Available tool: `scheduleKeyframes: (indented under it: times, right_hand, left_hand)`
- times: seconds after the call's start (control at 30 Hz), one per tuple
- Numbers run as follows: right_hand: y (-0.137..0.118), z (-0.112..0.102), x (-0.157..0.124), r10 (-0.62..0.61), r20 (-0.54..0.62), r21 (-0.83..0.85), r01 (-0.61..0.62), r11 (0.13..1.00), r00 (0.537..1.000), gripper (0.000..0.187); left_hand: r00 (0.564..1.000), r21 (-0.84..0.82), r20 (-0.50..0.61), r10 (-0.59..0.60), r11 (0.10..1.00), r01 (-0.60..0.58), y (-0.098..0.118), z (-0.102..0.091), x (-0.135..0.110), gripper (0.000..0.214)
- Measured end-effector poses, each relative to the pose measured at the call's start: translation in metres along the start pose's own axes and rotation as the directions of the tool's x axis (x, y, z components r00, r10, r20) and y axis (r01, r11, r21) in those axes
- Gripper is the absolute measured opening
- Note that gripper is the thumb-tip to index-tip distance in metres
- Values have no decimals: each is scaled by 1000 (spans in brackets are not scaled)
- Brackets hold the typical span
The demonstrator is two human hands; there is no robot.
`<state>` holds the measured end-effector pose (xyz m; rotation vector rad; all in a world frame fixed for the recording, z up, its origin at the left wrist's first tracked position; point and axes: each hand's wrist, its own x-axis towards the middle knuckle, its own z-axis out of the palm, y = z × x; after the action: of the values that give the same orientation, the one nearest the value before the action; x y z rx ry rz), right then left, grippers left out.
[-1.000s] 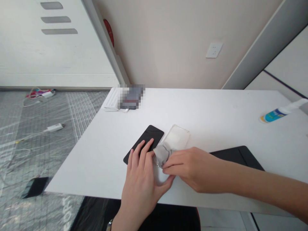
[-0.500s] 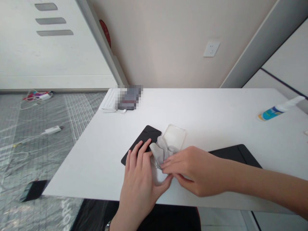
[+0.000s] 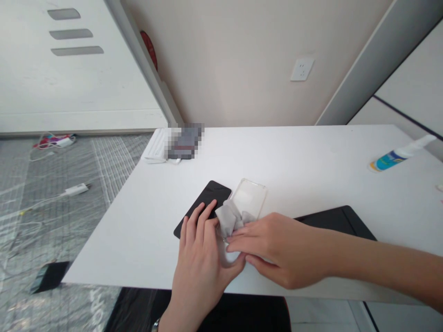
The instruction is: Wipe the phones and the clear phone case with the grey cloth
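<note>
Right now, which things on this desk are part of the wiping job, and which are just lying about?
In use:
- grey cloth, pinched by the right hand
- clear phone case, under the cloth
- black phone, pressed flat by the left hand

Lying about:
- spray bottle
- black tablet
- white keyboard
- white table

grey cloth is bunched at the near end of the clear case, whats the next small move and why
Probably slide the crumpled grey cloth farther along the clear plastic phone case: the right hand pinches it at the near end, the far half is uncovered, and the left hand steadies beside it on the black phone.
</note>
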<state>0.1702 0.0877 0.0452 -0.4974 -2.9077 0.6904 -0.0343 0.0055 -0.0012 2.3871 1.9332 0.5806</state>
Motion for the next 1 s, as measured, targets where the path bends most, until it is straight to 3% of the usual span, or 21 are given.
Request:
scheduleKeyframes:
  times: [0.1, 0.17, 0.23, 0.37, 0.47, 0.57, 0.67, 0.73, 0.8, 0.9, 1.0]
  right_hand:
    - [8, -16, -2, 121, 35, -120, -116, 986, 992, 18]
    - [25, -25, -3, 226, -52, -194, -232, 953, 973, 20]
    - [40, -23, -2, 256, -124, -227, -278, 933, 959, 26]
    - [27, -3, 1, 56, -77, -189, -70, 980, 995, 41]
    - [2, -3, 1, 2, 39, -68, 1, 998, 999, 30]
    - [0, -21, -1, 142, 85, -136, -129, 982, 986, 27]
    - [24, -34, -2, 288, -51, -290, -290, 912, 956, 34]
    - [37, -30, -1, 309, -116, -307, -330, 892, 944, 34]
    - [38, -18, 2, 236, -109, -291, -258, 921, 966, 36]
    - [16, 0, 3, 69, -37, -226, -76, 971, 997, 40]
    - [-5, -4, 2, 19, 73, -141, -9, 990, 997, 29]
  left_hand:
    - [1000, -3, 3, -6, 1000, 6, -1, 0, 0, 56]
    - [1000, -8, -2, -3, 1000, 3, -1, 0, 1, 58]
    - [1000, -18, -11, -1, 1000, 1, 0, 1, 1, 56]
    - [1000, -12, -24, 0, 1000, -1, 0, 2, 1, 55]
    - [1000, -13, -6, -2, 1000, 2, -1, 2, 1, 56]
    - [1000, -13, -3, -8, 1000, 8, -1, 2, 1, 55]
    - [1000, -4, -6, -12, 1000, 12, 0, 1, 1, 56]
    - [1000, -3, -1, -14, 1000, 14, 1, 1, 2, 56]
    - [1000, -10, -5, -14, 1000, 14, 1, 1, 2, 56]
    - [1000, -27, -17, -17, 1000, 16, 1, 1, 2, 54]
    - [1000, -36, -5, -11, 999, 11, 0, 1, 2, 54]
